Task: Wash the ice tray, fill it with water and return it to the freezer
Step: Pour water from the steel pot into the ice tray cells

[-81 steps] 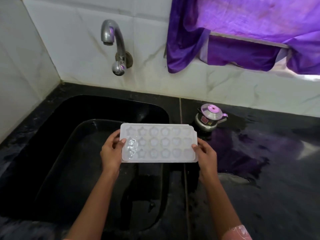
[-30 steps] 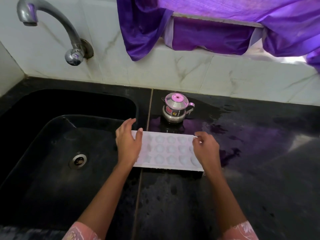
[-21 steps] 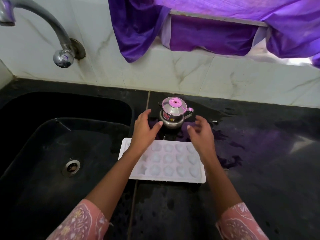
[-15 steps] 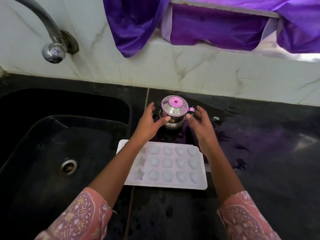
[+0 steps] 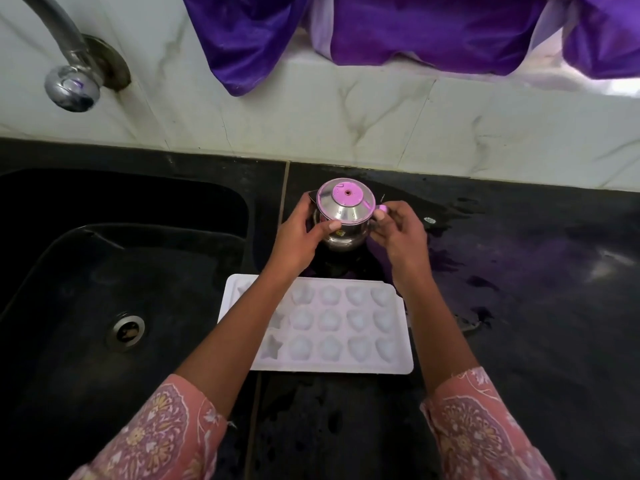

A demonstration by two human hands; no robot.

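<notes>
The white ice tray (image 5: 349, 327) lies flat on the black counter, its left end reaching the sink's edge; its shaped cups face up. Beyond it stands a small steel pot (image 5: 344, 216) with a pink-topped lid. My left hand (image 5: 298, 233) wraps the pot's left side, thumb across its front. My right hand (image 5: 398, 233) pinches the pink handle on the pot's right side. Both forearms cross above the tray and hide part of its left cups.
A black sink (image 5: 86, 306) with a round drain (image 5: 126, 332) fills the left. A steel tap (image 5: 71, 74) juts from the marble wall above it. Purple curtain cloth (image 5: 415, 29) hangs over the ledge. The black counter (image 5: 536, 306) at right is wet.
I set the ice tray down on the counter beside the sink, let go of it, and both hands reached forward and closed on the small steel pot.
</notes>
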